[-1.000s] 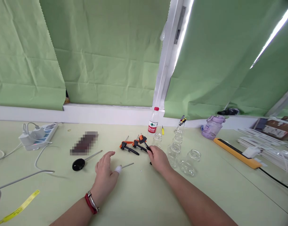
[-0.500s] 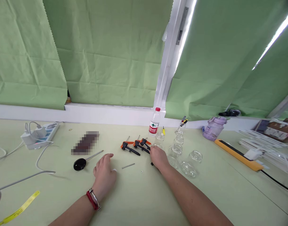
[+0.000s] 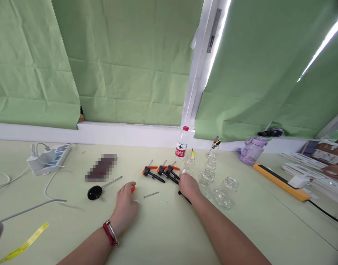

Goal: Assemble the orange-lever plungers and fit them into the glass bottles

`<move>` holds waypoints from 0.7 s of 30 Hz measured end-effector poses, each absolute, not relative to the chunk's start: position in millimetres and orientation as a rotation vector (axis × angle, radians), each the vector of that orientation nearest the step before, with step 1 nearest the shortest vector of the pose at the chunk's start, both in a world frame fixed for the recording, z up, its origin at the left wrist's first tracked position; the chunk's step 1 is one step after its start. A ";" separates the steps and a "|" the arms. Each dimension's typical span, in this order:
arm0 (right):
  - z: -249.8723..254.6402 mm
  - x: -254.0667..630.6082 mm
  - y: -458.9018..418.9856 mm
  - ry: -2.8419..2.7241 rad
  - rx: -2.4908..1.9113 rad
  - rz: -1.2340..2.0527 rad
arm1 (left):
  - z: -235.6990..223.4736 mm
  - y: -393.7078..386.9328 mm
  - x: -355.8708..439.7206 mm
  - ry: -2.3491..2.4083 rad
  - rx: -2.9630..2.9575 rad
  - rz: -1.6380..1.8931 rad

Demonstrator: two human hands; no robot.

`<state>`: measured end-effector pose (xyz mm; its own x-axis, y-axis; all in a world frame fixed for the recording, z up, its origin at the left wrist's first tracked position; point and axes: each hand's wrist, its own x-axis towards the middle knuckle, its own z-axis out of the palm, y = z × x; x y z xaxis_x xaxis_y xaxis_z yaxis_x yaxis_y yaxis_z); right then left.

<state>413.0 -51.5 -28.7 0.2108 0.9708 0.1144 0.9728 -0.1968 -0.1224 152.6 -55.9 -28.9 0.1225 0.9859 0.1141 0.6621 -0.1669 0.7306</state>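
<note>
1. Here I am on the head view: my right hand (image 3: 190, 186) is down on the table (image 3: 157, 235), right at the near end of a row of three black-and-orange tools.
2. Its fingers curl under, up against the handle of the right tool (image 3: 174, 173); the back of the hand hides them, so I can't tell whether they're clamped on it.
3. The middle tool (image 3: 161, 170) lies close alongside, and the left tool (image 3: 156, 177) sits a little apart, handles all slanting towards me.
4. A black piece (image 3: 185, 197) pokes out from beneath that same hand.
5. Over to my left hand (image 3: 126, 202): it's low, palm down, an orange piece (image 3: 133, 189) showing at the fingertips. Held or merely touched? I can't tell.
6. Between the hands lie a thin metal rod (image 3: 151, 194) and a tiny ring (image 3: 167, 201).
7. Left of that hand, there's a black disc (image 3: 94, 192) beside a slim shaft (image 3: 112, 182).
8. Out right, a glass jar (image 3: 225, 195) stands near my forearm, and another person's hand (image 3: 334, 171) shows at the edge.
</note>
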 end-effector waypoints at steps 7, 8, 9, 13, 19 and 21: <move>-25.9 412.8 -53.7 -1.870 -2.286 -0.073 | -27.0 -57.9 153.5 1.530 1.815 0.801; -25.4 412.2 -54.1 -1.871 -2.282 -0.084 | -27.2 -57.7 153.7 1.523 1.802 0.792; -25.0 411.3 -54.5 -1.874 -2.275 -0.096 | -27.7 -57.5 153.9 1.517 1.790 0.783; -23.5 406.1 -57.4 -1.903 -2.232 -0.138 | -32.2 -56.1 154.6 1.490 1.772 0.759; -20.4 399.2 -61.3 -1.964 -2.169 -0.155 | -34.9 -54.7 154.1 1.473 1.825 0.765; -18.5 395.3 -63.9 -1.995 -2.147 -0.147 | -30.3 -52.8 151.8 1.487 1.886 0.798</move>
